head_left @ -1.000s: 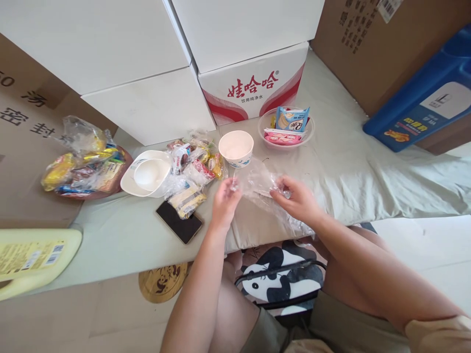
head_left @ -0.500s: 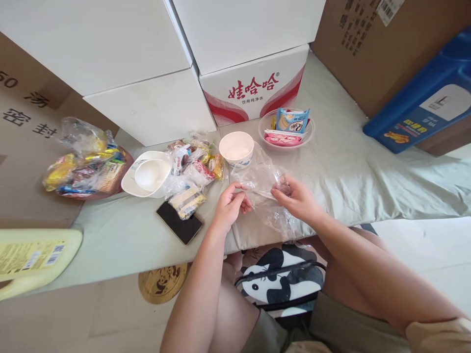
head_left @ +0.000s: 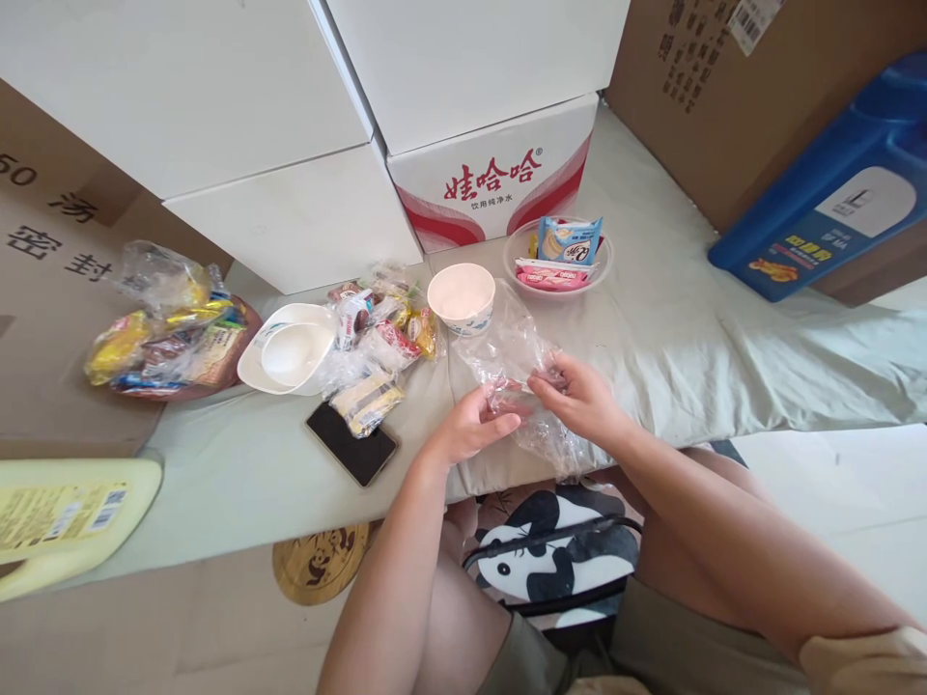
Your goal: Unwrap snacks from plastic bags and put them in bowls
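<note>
A clear plastic bag (head_left: 507, 338) hangs crumpled between my hands over the front of the covered bench. My right hand (head_left: 579, 396) pinches it along its side. My left hand (head_left: 474, 423) is at the bag's left side, thumb apart from the curved fingers, which reach behind the film. Just beyond the bag stands a white bowl (head_left: 462, 297) with a blue pattern. Behind it on the right, a clear round bowl (head_left: 606, 270) holds a blue snack packet (head_left: 569, 239) and a pink packet (head_left: 551, 277). Several wrapped snacks (head_left: 387, 338) lie in a heap left of the white bowl.
A black phone (head_left: 348, 449) lies partly under a snack. Left of the heap are a white squarish dish (head_left: 250, 367) and a basket (head_left: 250, 333) of snacks. White boxes (head_left: 492, 183) stand behind. A blue bottle (head_left: 818, 203) leans at right; a yellow jug (head_left: 137, 483) is at left.
My left hand has moved right, closer to my right hand, and its thumb has opened away from the fingers. My right hand keeps its pinch on the bag.
</note>
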A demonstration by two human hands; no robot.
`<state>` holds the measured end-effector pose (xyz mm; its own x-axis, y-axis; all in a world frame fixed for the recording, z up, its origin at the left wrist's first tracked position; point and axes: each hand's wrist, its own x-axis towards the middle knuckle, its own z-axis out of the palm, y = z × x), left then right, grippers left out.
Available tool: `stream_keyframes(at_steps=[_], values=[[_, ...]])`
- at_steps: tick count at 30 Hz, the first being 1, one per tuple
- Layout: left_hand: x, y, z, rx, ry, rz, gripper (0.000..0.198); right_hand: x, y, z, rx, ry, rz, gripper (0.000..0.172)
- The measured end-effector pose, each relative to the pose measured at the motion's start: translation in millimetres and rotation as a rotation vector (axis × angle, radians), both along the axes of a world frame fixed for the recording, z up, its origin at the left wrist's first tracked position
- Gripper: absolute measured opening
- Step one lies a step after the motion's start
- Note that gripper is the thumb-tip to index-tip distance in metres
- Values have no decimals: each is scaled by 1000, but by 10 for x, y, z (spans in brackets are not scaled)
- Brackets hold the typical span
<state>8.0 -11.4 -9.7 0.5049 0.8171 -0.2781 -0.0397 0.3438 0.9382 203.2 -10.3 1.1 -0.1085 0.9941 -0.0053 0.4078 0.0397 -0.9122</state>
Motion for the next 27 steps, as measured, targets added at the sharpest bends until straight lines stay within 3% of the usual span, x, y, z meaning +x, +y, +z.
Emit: stream_keyframes(at_steps=[7, 12, 17, 21, 23, 27], values=[[-31, 77, -7, 124, 133, 247, 26, 19, 1, -7, 2, 28, 16, 23], [-107, 102, -13, 97, 119, 411, 24, 31, 4, -4, -16, 31, 25, 23], [-90, 70, -41, 69, 38, 206, 45, 8, -10, 7, -20, -1, 25, 23], [-55, 77, -90, 67, 35, 257, 64, -3, -20, 12, 5, 10, 31, 22], [-47, 81, -92, 35, 39, 242, 64, -3, -21, 9, -3, 6, 34, 21], [-26, 65, -41, 44, 95, 83, 42, -1, -16, -3, -30, 15, 58, 21]])
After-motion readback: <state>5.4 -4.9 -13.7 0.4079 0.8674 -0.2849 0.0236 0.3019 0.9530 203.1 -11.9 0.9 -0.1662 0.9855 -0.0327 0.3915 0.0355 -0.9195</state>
